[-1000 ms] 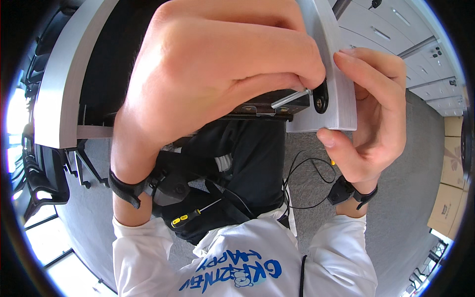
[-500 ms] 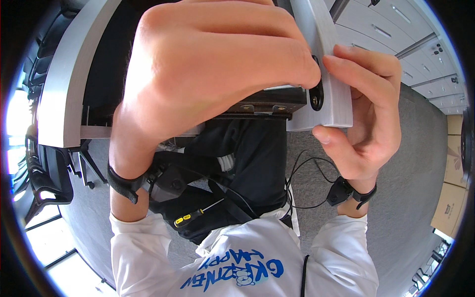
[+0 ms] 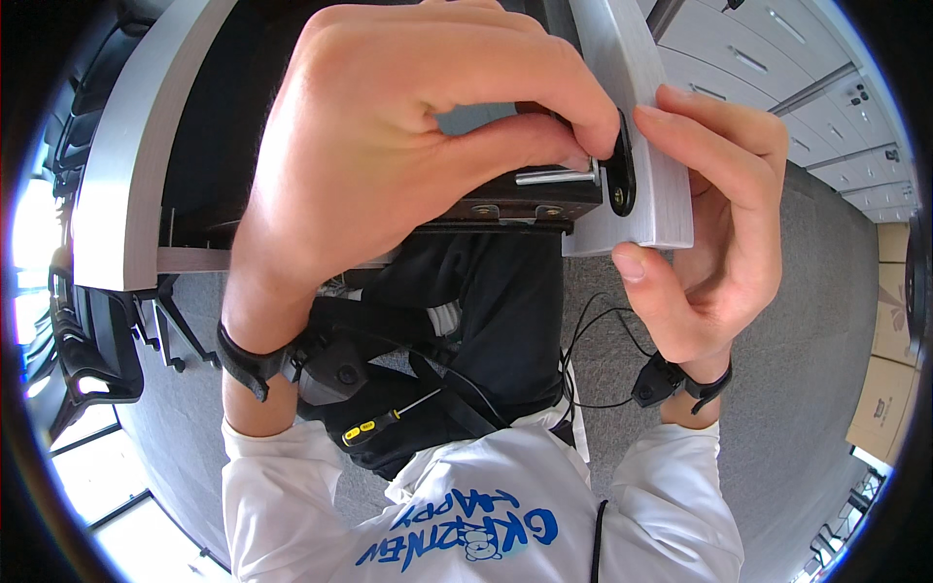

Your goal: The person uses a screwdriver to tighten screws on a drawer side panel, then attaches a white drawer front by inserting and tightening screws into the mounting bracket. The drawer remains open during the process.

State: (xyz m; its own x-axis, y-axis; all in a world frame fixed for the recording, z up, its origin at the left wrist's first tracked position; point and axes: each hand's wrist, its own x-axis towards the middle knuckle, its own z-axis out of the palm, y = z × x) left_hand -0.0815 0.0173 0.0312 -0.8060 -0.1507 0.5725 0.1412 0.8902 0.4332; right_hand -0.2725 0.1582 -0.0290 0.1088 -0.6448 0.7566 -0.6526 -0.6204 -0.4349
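My left hand (image 3: 389, 146) reaches over an open drawer, thumb and forefinger pinched at the right end of a thin silver metal rod (image 3: 549, 179). That end sits right beside a black oval plate (image 3: 620, 185), which is fixed to the inner face of a pale wood-grain drawer front (image 3: 666, 209). My right hand (image 3: 734, 214) grips the drawer front from outside, fingertips on its upper edge and thumb at its near end. Below the rod runs the dark drawer side (image 3: 505, 212) with small metal fittings. My left fingers partly hide the plate and the rod's end.
A yellow-and-black screwdriver (image 3: 374, 428) lies on my lap. Black cables (image 3: 583, 400) hang beside my legs. White cabinets (image 3: 753, 58) stand at the far right, cardboard boxes (image 3: 880, 408) on the right, and a black chair (image 3: 102, 350) at left.
My left hand has tilted and its fingers have shifted, so the silver rod now shows under the thumb. My right hand still grips the drawer front.
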